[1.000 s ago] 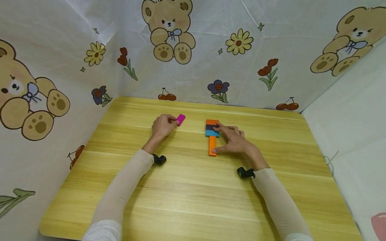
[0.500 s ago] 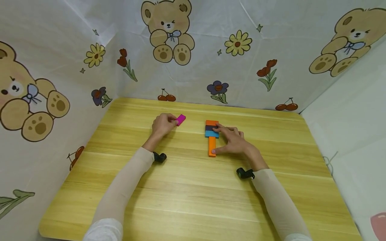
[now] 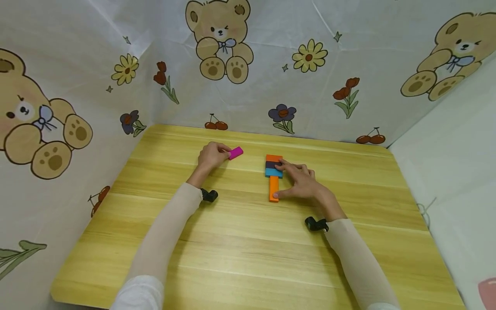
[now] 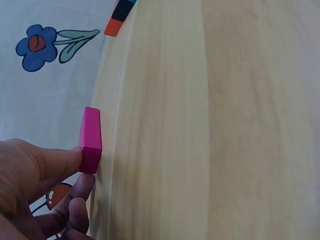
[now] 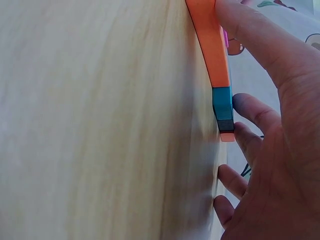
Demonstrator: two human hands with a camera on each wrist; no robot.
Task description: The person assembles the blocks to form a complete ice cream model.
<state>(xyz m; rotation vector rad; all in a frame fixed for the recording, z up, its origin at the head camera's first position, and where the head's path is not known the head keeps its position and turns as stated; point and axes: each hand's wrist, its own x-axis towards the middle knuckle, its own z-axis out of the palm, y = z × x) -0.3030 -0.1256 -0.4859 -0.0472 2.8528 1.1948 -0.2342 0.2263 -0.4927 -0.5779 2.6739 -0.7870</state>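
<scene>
My left hand (image 3: 212,156) pinches a magenta rectangular block (image 3: 237,153) by its near end, between thumb and fingers. In the left wrist view the magenta block (image 4: 91,134) sticks out past the fingertips, near the table's surface. To the right, an orange block (image 3: 273,158), a dark block (image 3: 271,165) and a blue block (image 3: 273,173) lie side by side. Below them a longer-looking orange block (image 3: 274,186) points toward me, its end against the blue one. My right hand (image 3: 304,183) rests spread over this row, thumb on the lower orange block, fingertips on the dark and blue ones.
All the blocks lie on a wooden table (image 3: 248,249). A white cloth (image 3: 263,26) printed with bears and flowers stands behind the table and on the left. Black wrist cameras (image 3: 209,195) sit at both cuffs.
My left hand has shifted slightly right and away from me, and the magenta block has turned closer to sideways. The right hand and the row of blocks stay put.
</scene>
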